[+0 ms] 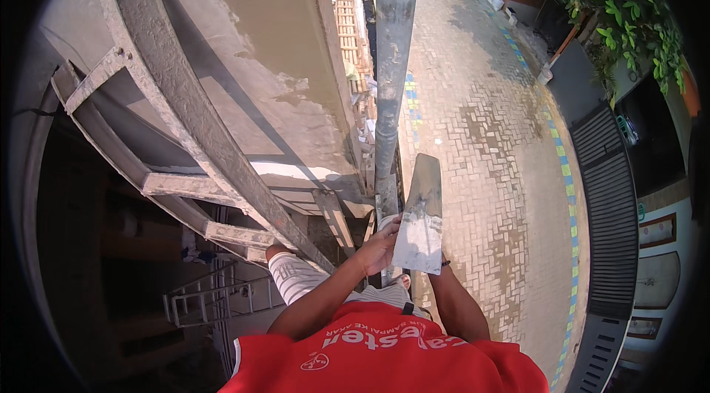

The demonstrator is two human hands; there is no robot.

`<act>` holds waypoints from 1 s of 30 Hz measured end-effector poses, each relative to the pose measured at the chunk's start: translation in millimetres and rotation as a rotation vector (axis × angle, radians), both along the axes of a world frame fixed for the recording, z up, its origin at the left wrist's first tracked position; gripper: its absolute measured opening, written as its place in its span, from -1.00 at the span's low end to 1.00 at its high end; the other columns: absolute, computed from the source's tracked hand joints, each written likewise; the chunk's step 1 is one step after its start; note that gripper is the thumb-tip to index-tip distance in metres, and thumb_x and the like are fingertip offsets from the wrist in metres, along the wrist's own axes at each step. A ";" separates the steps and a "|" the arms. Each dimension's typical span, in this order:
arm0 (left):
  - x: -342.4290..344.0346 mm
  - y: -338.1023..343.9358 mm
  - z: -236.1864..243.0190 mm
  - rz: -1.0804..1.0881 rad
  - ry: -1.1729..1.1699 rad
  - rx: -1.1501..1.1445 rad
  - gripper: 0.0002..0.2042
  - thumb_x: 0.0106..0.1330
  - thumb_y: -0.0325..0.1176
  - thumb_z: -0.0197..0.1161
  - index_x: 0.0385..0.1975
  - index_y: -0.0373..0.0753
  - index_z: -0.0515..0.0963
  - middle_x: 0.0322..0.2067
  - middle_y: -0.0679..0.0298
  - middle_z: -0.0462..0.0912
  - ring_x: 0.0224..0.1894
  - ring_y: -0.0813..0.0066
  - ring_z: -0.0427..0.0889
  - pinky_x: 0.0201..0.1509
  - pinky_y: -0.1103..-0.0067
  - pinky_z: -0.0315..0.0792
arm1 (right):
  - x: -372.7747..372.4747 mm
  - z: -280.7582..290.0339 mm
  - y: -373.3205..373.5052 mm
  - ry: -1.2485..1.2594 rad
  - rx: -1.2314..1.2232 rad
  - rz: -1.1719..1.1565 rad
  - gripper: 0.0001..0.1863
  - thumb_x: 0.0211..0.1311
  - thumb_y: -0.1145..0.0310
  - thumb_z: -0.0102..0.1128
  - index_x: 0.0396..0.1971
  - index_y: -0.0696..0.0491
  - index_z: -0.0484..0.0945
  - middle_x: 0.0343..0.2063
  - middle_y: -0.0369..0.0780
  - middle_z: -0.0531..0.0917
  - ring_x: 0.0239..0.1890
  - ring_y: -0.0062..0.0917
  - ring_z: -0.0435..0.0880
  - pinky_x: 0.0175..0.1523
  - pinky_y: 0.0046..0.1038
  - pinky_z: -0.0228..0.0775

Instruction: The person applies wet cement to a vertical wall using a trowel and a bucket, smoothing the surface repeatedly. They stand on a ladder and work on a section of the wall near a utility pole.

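Observation:
In front of my chest is a long plastering trowel (416, 234), its flat blade facing up. Whitish plaster coats the near half, while the far half is bare grey metal. My left hand (379, 249) is closed at the blade's left edge, thumb and fingers against it. From the right, my other forearm (455, 300) reaches in to a wrist with a dark band (445, 263). The blade covers my right hand, so its fingers are hidden. Just beyond the trowel rises a grey metal pole (394, 60).
A cement-crusted ladder-like frame (177, 75) slants along the left, beside a partly wet plastered wall (274, 31). Far below on the right lies a paved lane (481, 171), bordered by a dark gate (606, 201) and a leafy tree (621, 8). A metal ladder (214, 300) stands lower left.

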State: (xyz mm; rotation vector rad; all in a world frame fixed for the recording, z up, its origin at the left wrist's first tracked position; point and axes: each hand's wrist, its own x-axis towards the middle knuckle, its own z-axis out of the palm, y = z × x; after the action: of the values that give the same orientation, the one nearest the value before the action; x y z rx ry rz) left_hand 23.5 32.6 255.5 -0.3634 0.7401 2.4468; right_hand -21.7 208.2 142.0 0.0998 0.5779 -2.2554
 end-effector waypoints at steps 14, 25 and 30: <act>-28.5 -15.3 -69.7 0.160 -0.243 0.017 -0.63 0.51 -0.12 -0.10 0.19 -0.12 0.37 -0.03 0.25 0.58 -0.05 0.33 0.59 -0.08 0.38 0.56 | -75.3 146.1 -42.7 0.289 0.518 0.032 -0.60 0.27 0.36 0.12 0.07 0.19 0.48 -0.18 -0.13 0.64 -0.24 -0.48 0.65 -0.21 -0.47 0.54; -34.8 -34.2 -81.2 0.197 -0.281 0.046 -0.65 0.48 -0.12 -0.07 0.11 -0.15 0.40 -0.11 0.24 0.60 -0.16 0.31 0.61 -0.17 0.36 0.55 | -88.5 137.7 -38.4 0.314 0.671 0.015 -0.62 0.20 0.38 0.13 0.01 0.21 0.52 -0.27 -0.13 0.65 -0.35 -0.49 0.65 -0.31 -0.46 0.52; -36.9 -41.9 -89.8 0.213 -0.298 0.049 -0.66 0.46 -0.11 -0.06 0.07 -0.16 0.42 -0.15 0.23 0.61 -0.21 0.31 0.61 -0.21 0.35 0.54 | -94.4 121.8 -30.3 0.296 0.739 0.008 -0.62 0.18 0.39 0.14 -0.02 0.22 0.54 -0.30 -0.13 0.66 -0.39 -0.49 0.65 -0.35 -0.46 0.51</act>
State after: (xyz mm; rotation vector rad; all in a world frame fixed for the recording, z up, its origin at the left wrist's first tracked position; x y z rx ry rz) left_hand -13.4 -9.4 165.7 -0.8037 0.5352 2.5207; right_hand -116.1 177.8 263.7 0.1297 1.5433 -1.9495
